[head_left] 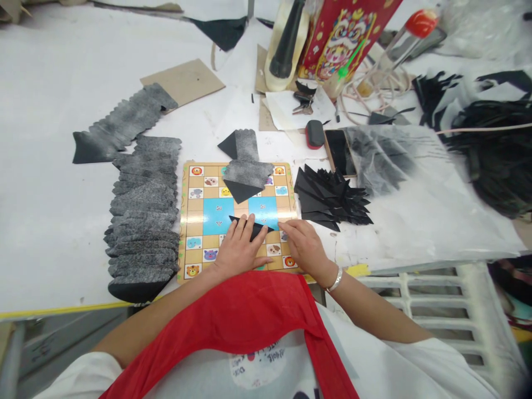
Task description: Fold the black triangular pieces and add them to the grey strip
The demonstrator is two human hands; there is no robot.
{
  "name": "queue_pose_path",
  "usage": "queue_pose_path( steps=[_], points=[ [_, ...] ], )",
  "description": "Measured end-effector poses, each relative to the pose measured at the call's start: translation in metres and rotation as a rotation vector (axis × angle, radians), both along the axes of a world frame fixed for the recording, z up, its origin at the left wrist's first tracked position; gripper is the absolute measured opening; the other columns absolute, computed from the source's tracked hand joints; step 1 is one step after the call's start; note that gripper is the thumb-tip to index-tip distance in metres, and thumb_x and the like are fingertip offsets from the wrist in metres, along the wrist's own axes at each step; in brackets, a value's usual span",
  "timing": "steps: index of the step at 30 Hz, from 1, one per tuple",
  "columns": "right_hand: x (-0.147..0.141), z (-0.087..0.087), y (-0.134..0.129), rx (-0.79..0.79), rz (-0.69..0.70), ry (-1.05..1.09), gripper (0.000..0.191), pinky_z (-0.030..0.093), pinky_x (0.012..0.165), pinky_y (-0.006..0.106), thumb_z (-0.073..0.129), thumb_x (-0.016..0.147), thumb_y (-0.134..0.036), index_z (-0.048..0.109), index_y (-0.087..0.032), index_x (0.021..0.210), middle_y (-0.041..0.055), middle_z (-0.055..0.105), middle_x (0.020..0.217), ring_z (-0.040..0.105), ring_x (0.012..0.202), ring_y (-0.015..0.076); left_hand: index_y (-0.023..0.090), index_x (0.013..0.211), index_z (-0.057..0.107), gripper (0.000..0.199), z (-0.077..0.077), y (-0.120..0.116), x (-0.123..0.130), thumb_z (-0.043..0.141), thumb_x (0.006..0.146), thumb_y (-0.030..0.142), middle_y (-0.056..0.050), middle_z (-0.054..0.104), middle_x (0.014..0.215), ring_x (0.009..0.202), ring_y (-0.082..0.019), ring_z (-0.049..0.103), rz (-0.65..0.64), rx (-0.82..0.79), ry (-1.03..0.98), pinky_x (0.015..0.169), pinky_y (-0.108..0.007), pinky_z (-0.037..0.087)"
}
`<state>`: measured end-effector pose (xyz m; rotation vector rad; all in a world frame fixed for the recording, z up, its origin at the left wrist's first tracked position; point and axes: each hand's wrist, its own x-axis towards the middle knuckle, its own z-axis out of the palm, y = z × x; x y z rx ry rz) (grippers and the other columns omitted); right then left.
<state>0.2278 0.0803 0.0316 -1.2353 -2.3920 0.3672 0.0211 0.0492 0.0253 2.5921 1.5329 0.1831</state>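
Observation:
My left hand (240, 248) lies with spread fingers on a narrow folded black piece (252, 227), pressing it to a game board (195, 213) with animal pictures. Just right of that piece, my right hand (305, 244) rests on the board, its fingers curled together; what is at its fingertips, if anything, is too small to make out. Grey and black pieces (248, 173) overlap the board's top edge. A pile of black pointed pieces (332, 199) lies to the right of the board, and a long overlapping stack of grey pieces (143, 216) to its left.
Another grey row (124, 124) touches a cardboard sheet (189, 83). At the back stand a glue bottle (285, 55), a red box (349, 33) and an orange-capped bottle (405, 41). A phone (339, 151), a plastic bag (449, 199) and black strips (490, 149) lie right.

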Motion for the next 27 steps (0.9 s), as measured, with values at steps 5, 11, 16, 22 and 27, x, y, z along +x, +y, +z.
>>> queue_pose_path(
  steps=[5, 11, 16, 22, 27],
  points=[
    [-0.025, -0.002, -0.008, -0.083, 0.000, -0.041, 0.034, 0.041, 0.084, 0.036, 0.041, 0.086, -0.010, 0.058, -0.014, 0.115, 0.0108, 0.059, 0.101, 0.050, 0.094, 0.0212, 0.025, 0.136, 0.041, 0.074, -0.002, -0.001, 0.002, 0.055, 0.075, 0.065, -0.019, 0.033, 0.146, 0.134, -0.039, 0.028, 0.019, -0.034, -0.036, 0.105, -0.054, 0.028],
    [-0.021, -0.002, -0.009, 0.039, 0.081, -0.272, 0.035, 0.039, 0.080, 0.036, 0.049, 0.086, -0.016, 0.056, -0.012, 0.120, 0.0125, 0.059, 0.109, 0.049, 0.095, 0.0231, 0.013, 0.133, 0.045, 0.079, -0.010, -0.004, -0.001, 0.051, 0.076, 0.067, -0.024, 0.036, 0.142, 0.134, -0.037, 0.030, 0.026, 0.050, -0.083, 0.106, -0.051, 0.029],
    [-0.024, 0.009, -0.010, 0.151, 0.153, -0.467, 0.037, 0.039, 0.078, 0.038, 0.052, 0.085, -0.020, 0.055, -0.011, 0.121, 0.0136, 0.060, 0.108, 0.049, 0.091, 0.0248, 0.016, 0.132, 0.046, 0.076, -0.008, -0.006, 0.000, 0.055, 0.075, 0.065, -0.024, 0.037, 0.141, 0.132, -0.038, 0.033, 0.036, 0.049, -0.054, 0.103, -0.054, 0.031],
    [-0.024, 0.006, -0.013, 0.245, 0.238, -0.501, 0.037, 0.039, 0.085, 0.040, 0.049, 0.085, -0.015, 0.054, -0.009, 0.121, 0.0134, 0.060, 0.113, 0.050, 0.097, 0.0254, 0.010, 0.125, 0.049, 0.052, 0.001, -0.002, -0.011, 0.042, 0.090, 0.048, -0.020, 0.050, 0.133, 0.126, -0.026, 0.044, 0.112, 0.086, -0.176, 0.104, -0.045, 0.036],
    [0.018, 0.024, 0.021, 0.320, 0.103, -0.590, 0.036, 0.035, 0.094, 0.045, 0.047, 0.080, -0.005, 0.058, -0.009, 0.115, 0.0149, 0.059, 0.117, 0.048, 0.105, 0.0279, 0.013, 0.117, 0.056, 0.032, 0.008, 0.030, -0.023, 0.039, 0.092, 0.023, -0.013, 0.056, 0.127, 0.121, -0.025, 0.047, 0.171, 0.195, -0.106, 0.104, -0.045, 0.034]
  ],
)
